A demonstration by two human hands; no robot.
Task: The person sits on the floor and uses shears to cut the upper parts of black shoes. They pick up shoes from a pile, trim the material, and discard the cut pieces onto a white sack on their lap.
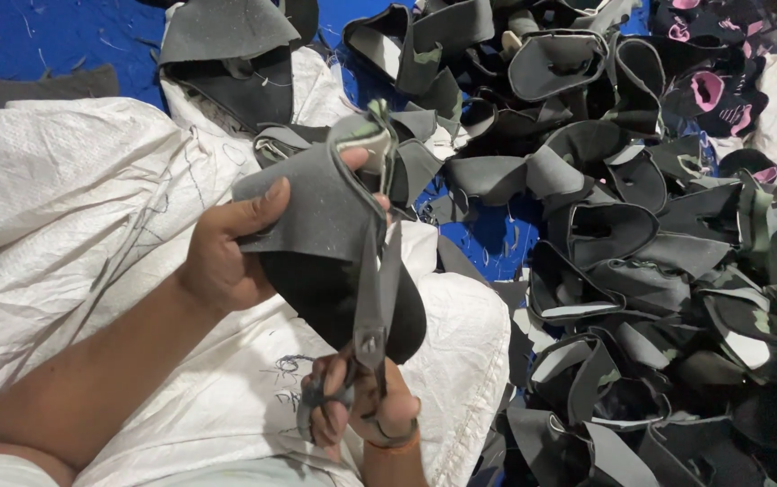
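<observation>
My left hand (226, 248) grips a grey and black shoe upper (325, 225), thumb pressed on its outer grey face, holding it up over a white woven sack (64, 189). My right hand (357, 410) holds a pair of scissors (372, 307) by the handles, low in the middle of the view. The blades point upward and lie against the right edge of the shoe upper. A narrow grey-green strip (372, 135) sticks up from the top of the piece.
A large heap of grey, black and camouflage shoe uppers (641, 234) fills the right side, some with pink lining (706, 90) at the top right. More pieces lie on the sack at the top (226, 54). Blue floor (55, 36) shows at the top left.
</observation>
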